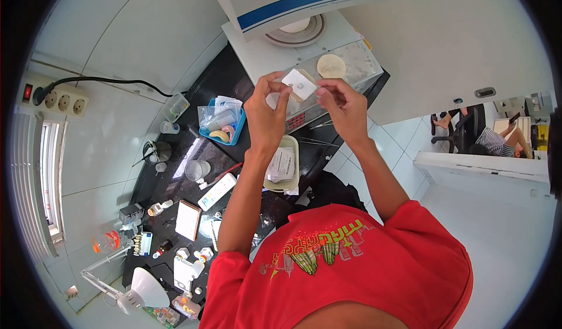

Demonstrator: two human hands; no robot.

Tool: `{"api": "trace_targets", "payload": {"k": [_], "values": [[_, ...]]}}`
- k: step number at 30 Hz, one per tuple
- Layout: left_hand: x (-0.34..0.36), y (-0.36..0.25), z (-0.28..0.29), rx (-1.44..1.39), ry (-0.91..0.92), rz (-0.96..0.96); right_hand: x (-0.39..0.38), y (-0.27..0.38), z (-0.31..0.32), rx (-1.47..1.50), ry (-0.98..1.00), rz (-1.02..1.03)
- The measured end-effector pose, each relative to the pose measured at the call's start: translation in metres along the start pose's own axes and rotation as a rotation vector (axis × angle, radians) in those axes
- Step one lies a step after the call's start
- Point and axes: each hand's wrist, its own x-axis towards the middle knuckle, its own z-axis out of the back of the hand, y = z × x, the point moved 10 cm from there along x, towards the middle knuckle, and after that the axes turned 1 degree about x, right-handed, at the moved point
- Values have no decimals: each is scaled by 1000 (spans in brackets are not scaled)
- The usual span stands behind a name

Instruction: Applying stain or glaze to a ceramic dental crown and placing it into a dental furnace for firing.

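A small white square pad [303, 78] with a small greyish piece [301, 86] on it is between my two hands, above the front of a white machine [257, 50]. A tan square edge shows beneath the pad. My left hand [266, 112] pinches the pad's left side between thumb and fingers. At the opposite side, my right hand [345, 109] is closed, with its thumb and fingertips at the pad's edge. A round cream disc [331, 66] lies on the machine's front ledge, just beyond my right hand.
A blue basket [237, 137] with bags and a cream tray [293, 182] of packets stand on the black counter [193, 147]. Tweezers [319, 142] lie near the counter's edge. A desk lamp [146, 288] stands at lower left. At far right another person [496, 141] holds a phone.
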Motion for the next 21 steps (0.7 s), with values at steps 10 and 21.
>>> {"api": "trace_targets", "payload": {"k": [10, 21], "values": [[-11, -31, -39, 127, 156, -169, 8, 5, -4, -86, 273, 6], [-37, -50, -35, -9, 44, -139, 59, -25, 65, -152, -60, -14]]}}
